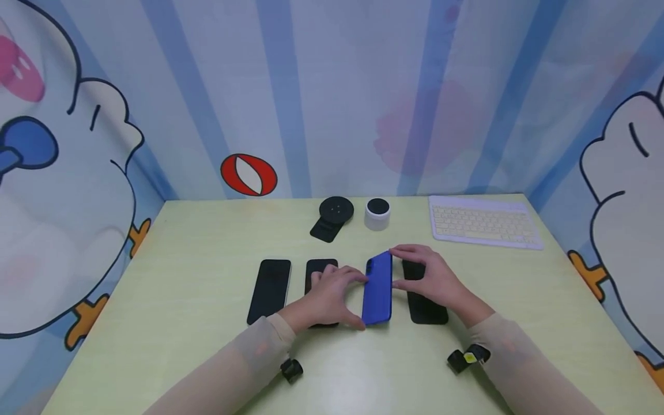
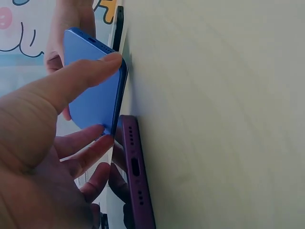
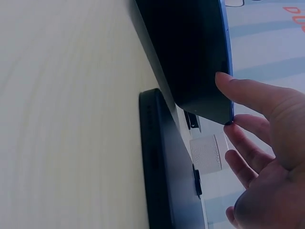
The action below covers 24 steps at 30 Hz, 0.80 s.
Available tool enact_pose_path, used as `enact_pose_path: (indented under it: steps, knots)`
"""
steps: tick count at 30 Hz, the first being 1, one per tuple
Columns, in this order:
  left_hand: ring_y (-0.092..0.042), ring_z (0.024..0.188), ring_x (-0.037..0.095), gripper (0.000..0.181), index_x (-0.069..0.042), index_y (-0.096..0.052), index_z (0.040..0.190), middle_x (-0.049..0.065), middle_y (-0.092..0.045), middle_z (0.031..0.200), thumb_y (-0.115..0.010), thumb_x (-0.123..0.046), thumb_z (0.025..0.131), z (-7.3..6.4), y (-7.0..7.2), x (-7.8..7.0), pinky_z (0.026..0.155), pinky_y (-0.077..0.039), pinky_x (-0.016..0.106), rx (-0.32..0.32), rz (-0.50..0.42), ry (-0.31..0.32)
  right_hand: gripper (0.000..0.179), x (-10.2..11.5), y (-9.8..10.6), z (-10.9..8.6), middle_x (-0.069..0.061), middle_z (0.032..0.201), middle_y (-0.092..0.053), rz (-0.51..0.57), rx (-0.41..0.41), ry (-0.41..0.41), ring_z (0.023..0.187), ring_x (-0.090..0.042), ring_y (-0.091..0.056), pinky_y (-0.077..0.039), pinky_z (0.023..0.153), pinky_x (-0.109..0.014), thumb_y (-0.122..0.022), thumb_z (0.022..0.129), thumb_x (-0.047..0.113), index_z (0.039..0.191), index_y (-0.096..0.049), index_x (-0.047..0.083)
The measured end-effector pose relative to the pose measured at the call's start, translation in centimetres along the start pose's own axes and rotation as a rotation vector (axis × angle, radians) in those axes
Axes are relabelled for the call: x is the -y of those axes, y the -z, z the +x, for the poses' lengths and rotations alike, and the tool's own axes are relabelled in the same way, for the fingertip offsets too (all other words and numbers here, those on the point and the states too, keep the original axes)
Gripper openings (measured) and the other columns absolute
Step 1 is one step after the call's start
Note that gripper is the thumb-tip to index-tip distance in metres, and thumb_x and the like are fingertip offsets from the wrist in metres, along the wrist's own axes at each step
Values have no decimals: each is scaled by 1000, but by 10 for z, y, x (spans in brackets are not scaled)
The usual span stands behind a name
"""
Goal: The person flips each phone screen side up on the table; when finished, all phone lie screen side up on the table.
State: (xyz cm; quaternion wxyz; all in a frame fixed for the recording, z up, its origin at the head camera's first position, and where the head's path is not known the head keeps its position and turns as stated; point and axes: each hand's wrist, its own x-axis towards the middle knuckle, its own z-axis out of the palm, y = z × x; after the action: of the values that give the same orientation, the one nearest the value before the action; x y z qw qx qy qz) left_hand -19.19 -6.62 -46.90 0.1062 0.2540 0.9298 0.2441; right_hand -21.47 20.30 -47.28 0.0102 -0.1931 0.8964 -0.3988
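Observation:
A blue phone (image 1: 377, 288) is tilted up on one long edge, its blue back to the left and its dark screen (image 3: 190, 52) to the right. My left hand (image 1: 332, 294) grips the lower long edge, thumb at the near corner and fingertips farther along. With my right hand (image 1: 427, 274) I pinch the raised edge, thumb against the screen side and fingers at the far corner. A dark phone (image 1: 324, 267) lies under my left hand; its purple edge (image 2: 136, 167) shows in the left wrist view. Another black phone (image 1: 427, 308) lies under the right hand.
A further black-screened phone (image 1: 270, 291) lies to the left. Behind the phones are a black round-headed stand (image 1: 336, 211), a small white cylinder with a dark top (image 1: 377, 215) and a lilac keyboard (image 1: 485, 222). A printed curtain (image 1: 342, 104) rises behind the table's back edge.

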Motion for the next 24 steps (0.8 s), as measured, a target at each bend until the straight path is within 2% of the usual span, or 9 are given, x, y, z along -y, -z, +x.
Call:
enact_pose_path:
  steps: [12,19,24]
  knots:
    - [-42,118,20,91,-31,-55,147,-6,-56,150,-95,-50,68,0,0,1,91,-28,44,-2,-132,-2,69,11,-3,3,-10,151,-56,32,-11,63,144,-36,-44,-34,117,-62,-90,81,27,144,-63,18]
    - [-46,121,18,90,-34,-52,148,-6,-57,148,-94,-51,70,-3,9,-1,97,-28,46,6,-189,-18,69,17,-6,4,-9,152,-55,35,-10,67,145,-36,-43,-33,117,-65,-89,82,29,145,-62,19]
    - [-47,123,19,92,-34,-51,149,-2,-58,147,-94,-51,70,-4,17,-3,100,-28,48,-2,-210,-31,69,20,-9,6,-8,153,-55,41,-11,78,145,-35,-44,-33,117,-64,-89,82,30,144,-62,19]
